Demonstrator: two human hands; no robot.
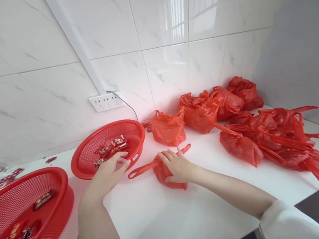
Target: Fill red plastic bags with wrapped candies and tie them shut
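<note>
A tied red plastic bag (pixel 162 172) lies on the white tabletop, its two handle loops sticking out to the left and right. My right hand (pixel 177 166) grips it from above, fingers over the top and thumb on the near side. My left hand (pixel 112 173) hovers at the near rim of a round red plastic basket (pixel 78 156), fingers loosely bent and apart, with nothing visible in them. Inside that basket are several small wrapped snacks (pixel 118 142). Just behind the gripped bag stands another red plastic bag (pixel 168 128).
A larger red basket (pixel 63 177) with a few wrapped packets is at the left. More red bags stand along the wall (pixel 199 110), and a pile of tied ones (pixel 278 139) lies at the right. A power strip (pixel 106 102) with a cable is fixed to the tiles.
</note>
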